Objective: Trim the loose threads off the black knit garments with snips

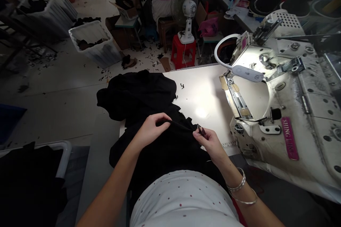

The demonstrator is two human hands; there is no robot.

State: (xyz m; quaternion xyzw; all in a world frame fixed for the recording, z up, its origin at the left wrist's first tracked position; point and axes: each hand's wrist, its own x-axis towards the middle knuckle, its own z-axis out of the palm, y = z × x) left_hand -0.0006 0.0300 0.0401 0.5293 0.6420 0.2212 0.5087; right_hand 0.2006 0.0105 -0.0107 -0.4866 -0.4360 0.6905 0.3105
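A heap of black fabric (pixel 141 95) lies on the white sewing table (pixel 202 92) and hangs over its near edge onto my lap. My left hand (pixel 151 129) is closed, pinching a fold of the black fabric along a stretched edge. My right hand (pixel 211 143) is closed too, gripping the other end of that edge, with small dark thread snips (pixel 201 130) poking out between its fingers. Two bangles ring my right wrist. Both hands are close to the table's front edge, about a hand's width apart.
A white industrial sewing machine (pixel 287 113) with a lit gooseneck lamp (pixel 247 73) fills the right side. On the floor stand white bins of dark scraps (pixel 93 44), a red stool (pixel 183 51) and a fan (pixel 188 17). Another person sits at the back. A bin with black cloth (pixel 32 181) is at my left.
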